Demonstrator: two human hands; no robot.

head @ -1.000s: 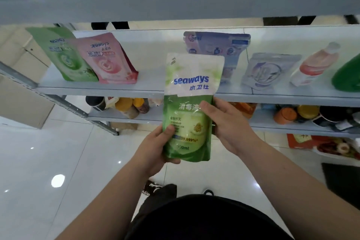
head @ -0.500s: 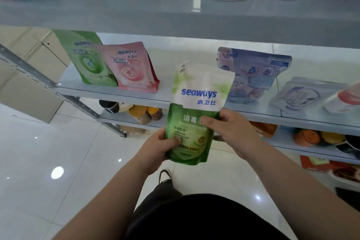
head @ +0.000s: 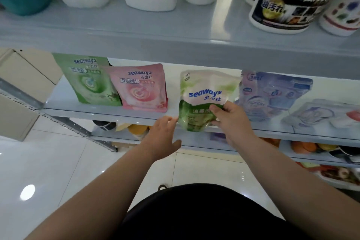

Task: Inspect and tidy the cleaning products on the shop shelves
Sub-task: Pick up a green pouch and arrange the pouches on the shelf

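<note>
At shelf edge, right grip holds seaways pouch.

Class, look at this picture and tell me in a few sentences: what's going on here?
A person stands at shop shelves of cleaning products. Their right hand grips a green-and-white Seaways pouch at the front edge of the middle shelf, in the gap between a pink pouch and a blue pouch. The left hand is open beside the pouch's lower left corner; whether its fingertips touch it is unclear.
</note>
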